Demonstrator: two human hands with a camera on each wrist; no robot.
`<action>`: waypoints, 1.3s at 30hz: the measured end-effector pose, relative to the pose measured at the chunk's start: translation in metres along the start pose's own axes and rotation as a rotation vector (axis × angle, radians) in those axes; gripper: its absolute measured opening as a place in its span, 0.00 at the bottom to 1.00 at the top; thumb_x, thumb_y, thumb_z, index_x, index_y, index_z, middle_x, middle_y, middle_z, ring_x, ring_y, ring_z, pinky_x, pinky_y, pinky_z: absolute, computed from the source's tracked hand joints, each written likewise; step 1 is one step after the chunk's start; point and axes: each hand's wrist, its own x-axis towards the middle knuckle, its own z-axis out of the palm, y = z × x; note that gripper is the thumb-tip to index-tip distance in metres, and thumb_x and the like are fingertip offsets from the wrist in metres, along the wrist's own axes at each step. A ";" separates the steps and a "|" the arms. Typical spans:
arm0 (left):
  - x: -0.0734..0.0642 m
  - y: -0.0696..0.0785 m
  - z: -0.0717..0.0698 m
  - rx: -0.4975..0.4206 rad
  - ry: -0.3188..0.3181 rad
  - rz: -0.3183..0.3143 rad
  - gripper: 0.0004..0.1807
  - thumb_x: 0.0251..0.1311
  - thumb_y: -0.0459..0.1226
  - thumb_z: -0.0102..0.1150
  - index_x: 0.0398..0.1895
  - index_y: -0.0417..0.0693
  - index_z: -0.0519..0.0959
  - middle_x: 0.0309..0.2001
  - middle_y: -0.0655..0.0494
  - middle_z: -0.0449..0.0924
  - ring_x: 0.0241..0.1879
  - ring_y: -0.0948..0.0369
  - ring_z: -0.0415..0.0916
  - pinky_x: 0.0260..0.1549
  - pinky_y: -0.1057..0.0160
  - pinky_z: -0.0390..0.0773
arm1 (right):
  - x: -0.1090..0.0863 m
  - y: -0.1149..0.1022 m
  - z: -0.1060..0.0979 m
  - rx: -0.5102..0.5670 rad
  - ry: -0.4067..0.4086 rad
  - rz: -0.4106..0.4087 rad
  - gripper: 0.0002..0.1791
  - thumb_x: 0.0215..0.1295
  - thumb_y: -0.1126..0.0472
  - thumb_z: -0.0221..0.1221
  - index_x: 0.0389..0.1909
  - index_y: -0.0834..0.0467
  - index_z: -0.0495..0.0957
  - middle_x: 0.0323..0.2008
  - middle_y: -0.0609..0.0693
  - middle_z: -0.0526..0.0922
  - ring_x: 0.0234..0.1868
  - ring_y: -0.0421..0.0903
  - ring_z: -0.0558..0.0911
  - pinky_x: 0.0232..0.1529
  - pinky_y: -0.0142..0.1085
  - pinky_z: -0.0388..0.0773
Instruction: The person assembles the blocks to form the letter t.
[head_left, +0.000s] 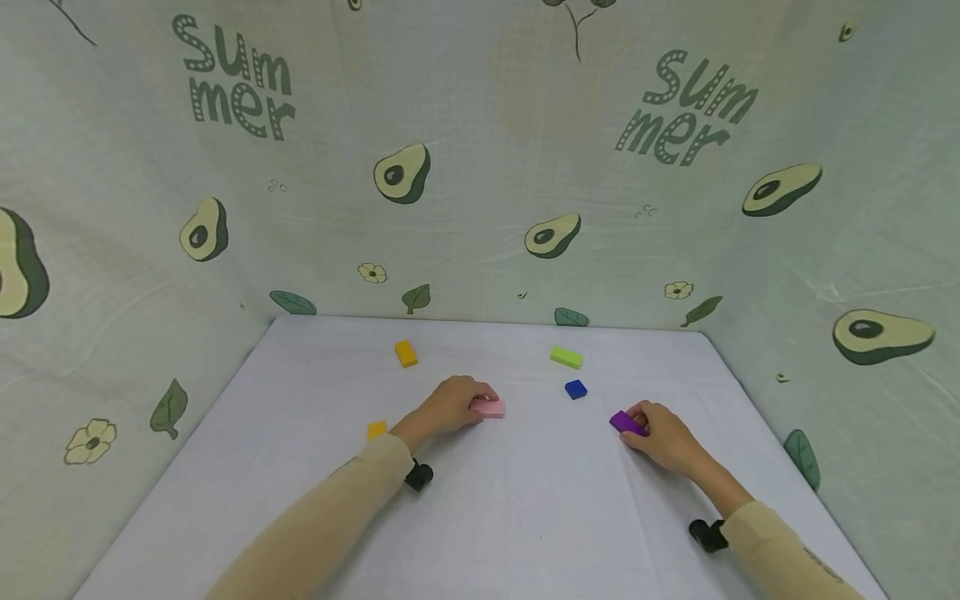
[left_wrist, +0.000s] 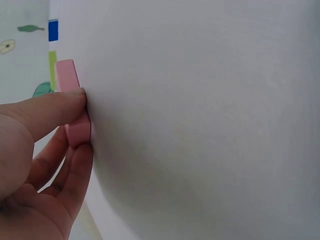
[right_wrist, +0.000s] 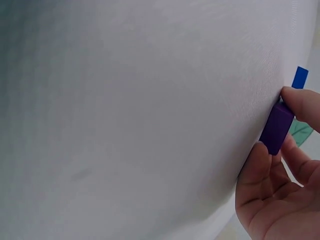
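Near the middle of the white table, my left hand [head_left: 452, 404] pinches a pink block [head_left: 492, 409] between thumb and fingers. The left wrist view shows that pink block [left_wrist: 67, 75] lying along the tabletop, its middle partly covered by the thumb. Over on the right side, my right hand [head_left: 669, 437] holds a purple block [head_left: 626, 422] by its ends. In the right wrist view the purple block [right_wrist: 276, 127] sits between thumb and fingers, close to the table surface. A small blue block [head_left: 576, 389] lies between the two hands, farther back.
A lime green block [head_left: 566, 357] lies behind the blue one. One orange-yellow block [head_left: 406, 353] is at the back left; another yellow block [head_left: 377, 430] is partly hidden by the left forearm. Printed cloth [head_left: 480, 108] surrounds the white table [head_left: 525, 517] at back and sides.
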 end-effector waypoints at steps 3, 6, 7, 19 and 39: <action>-0.001 0.000 0.000 0.008 0.001 0.001 0.20 0.67 0.32 0.70 0.62 0.53 0.85 0.53 0.51 0.84 0.51 0.56 0.76 0.57 0.53 0.78 | 0.000 0.000 0.000 0.003 0.004 -0.005 0.21 0.68 0.61 0.71 0.53 0.69 0.78 0.43 0.58 0.83 0.43 0.52 0.79 0.46 0.49 0.82; -0.001 0.000 0.000 0.005 0.002 -0.001 0.21 0.68 0.32 0.70 0.62 0.53 0.85 0.54 0.50 0.84 0.52 0.55 0.77 0.57 0.52 0.78 | -0.001 0.001 0.000 0.003 0.012 -0.011 0.21 0.67 0.61 0.71 0.53 0.69 0.78 0.43 0.57 0.83 0.43 0.52 0.80 0.46 0.49 0.82; -0.001 0.000 0.000 0.005 0.003 -0.003 0.21 0.68 0.32 0.70 0.62 0.53 0.85 0.54 0.50 0.84 0.52 0.54 0.77 0.58 0.52 0.78 | -0.001 0.001 0.000 0.002 0.014 -0.014 0.21 0.67 0.60 0.71 0.53 0.69 0.79 0.43 0.57 0.83 0.43 0.52 0.80 0.46 0.49 0.82; -0.001 0.002 -0.001 0.016 -0.011 -0.001 0.21 0.68 0.32 0.70 0.62 0.52 0.84 0.53 0.50 0.84 0.53 0.55 0.77 0.58 0.52 0.78 | -0.007 0.003 -0.002 -0.037 0.051 -0.073 0.21 0.65 0.60 0.73 0.54 0.66 0.83 0.42 0.56 0.84 0.42 0.51 0.81 0.44 0.47 0.83; -0.001 -0.001 -0.003 -0.001 -0.019 -0.002 0.21 0.68 0.31 0.70 0.63 0.53 0.84 0.52 0.52 0.83 0.52 0.55 0.75 0.58 0.53 0.76 | -0.007 -0.017 0.002 -0.066 0.062 -0.191 0.19 0.65 0.66 0.72 0.55 0.65 0.84 0.43 0.55 0.85 0.44 0.51 0.83 0.47 0.51 0.84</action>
